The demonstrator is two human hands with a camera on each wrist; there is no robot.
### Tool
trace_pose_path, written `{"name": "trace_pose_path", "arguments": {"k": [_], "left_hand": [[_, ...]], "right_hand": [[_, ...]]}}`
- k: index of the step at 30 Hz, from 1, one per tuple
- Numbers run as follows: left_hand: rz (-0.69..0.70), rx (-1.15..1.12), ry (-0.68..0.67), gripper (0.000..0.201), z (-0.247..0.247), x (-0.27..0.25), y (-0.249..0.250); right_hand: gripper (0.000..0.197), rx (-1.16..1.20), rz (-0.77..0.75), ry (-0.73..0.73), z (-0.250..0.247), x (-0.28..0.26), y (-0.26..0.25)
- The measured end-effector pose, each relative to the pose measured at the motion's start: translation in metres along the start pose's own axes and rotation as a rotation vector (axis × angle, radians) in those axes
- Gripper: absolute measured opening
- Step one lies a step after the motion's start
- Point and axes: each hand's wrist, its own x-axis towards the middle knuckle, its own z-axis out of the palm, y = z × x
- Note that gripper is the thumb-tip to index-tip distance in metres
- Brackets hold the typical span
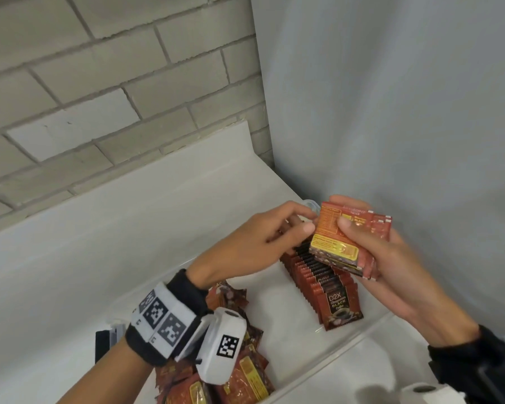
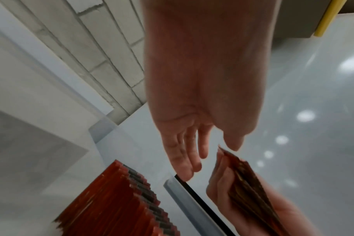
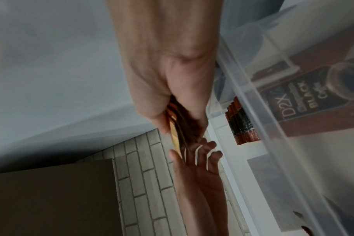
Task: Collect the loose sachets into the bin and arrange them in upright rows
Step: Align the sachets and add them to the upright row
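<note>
My right hand (image 1: 362, 249) grips a small stack of red-brown coffee sachets (image 1: 333, 243), thumb across its printed back, above the far right of the clear bin (image 1: 362, 333). My left hand (image 1: 305, 220) reaches to the stack's left edge, its thumb and forefinger touching it; in the left wrist view the left hand (image 2: 212, 159) has nearly straight fingers and holds nothing. One upright row of sachets (image 1: 324, 287) stands along the bin's right side below both hands. A loose sachet pile (image 1: 245, 371) lies at the bin's near left, partly hidden by my left wrist camera.
The bin sits on a white counter (image 1: 129, 228) in a corner, with a brick wall (image 1: 99, 83) behind and a plain grey wall (image 1: 391, 112) to the right. A white roll (image 1: 420, 392) stands at the near right. A dark object (image 1: 105, 342) lies left of the bin.
</note>
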Motion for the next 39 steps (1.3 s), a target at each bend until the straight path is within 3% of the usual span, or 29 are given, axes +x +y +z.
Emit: {"name": "trace_pose_path", "arguments": {"k": [4, 7, 13, 16, 20, 24, 29, 35, 39], "left_hand": [[0.039, -0.074, 0.016, 0.039, 0.009, 0.0, 0.008], [0.049, -0.137, 0.06, 0.032, 0.012, 0.001, 0.007], [0.119, -0.198, 0.17, 0.024, 0.01, -0.001, 0.007], [0.123, -0.287, 0.166, 0.019, 0.006, -0.003, 0.009], [0.226, -0.281, 0.145, 0.015, 0.0, -0.004, 0.01], [0.313, -0.235, 0.104, 0.008, 0.001, -0.003, 0.01], [0.289, -0.162, 0.11, 0.008, 0.002, -0.001, 0.008], [0.306, 0.057, 0.212, 0.012, 0.002, 0.0, 0.006], [0.228, 0.02, 0.276, 0.024, 0.004, -0.003, 0.007]], "right_hand": [[0.041, -0.11, 0.018, -0.02, -0.001, 0.001, 0.002], [0.065, -0.126, 0.005, -0.039, -0.003, 0.003, 0.003], [0.07, -0.072, -0.026, -0.106, -0.002, 0.002, 0.004], [0.087, -0.047, -0.009, -0.117, -0.004, 0.002, 0.005], [0.092, 0.016, 0.042, -0.112, -0.004, 0.003, 0.005], [0.077, -0.123, 0.127, -0.14, -0.003, 0.004, 0.004], [0.056, -0.063, 0.166, -0.187, -0.006, 0.004, 0.001], [0.061, 0.041, 0.169, -0.081, -0.007, 0.007, 0.0], [0.065, 0.044, 0.126, -0.005, -0.006, 0.009, 0.001]]}}
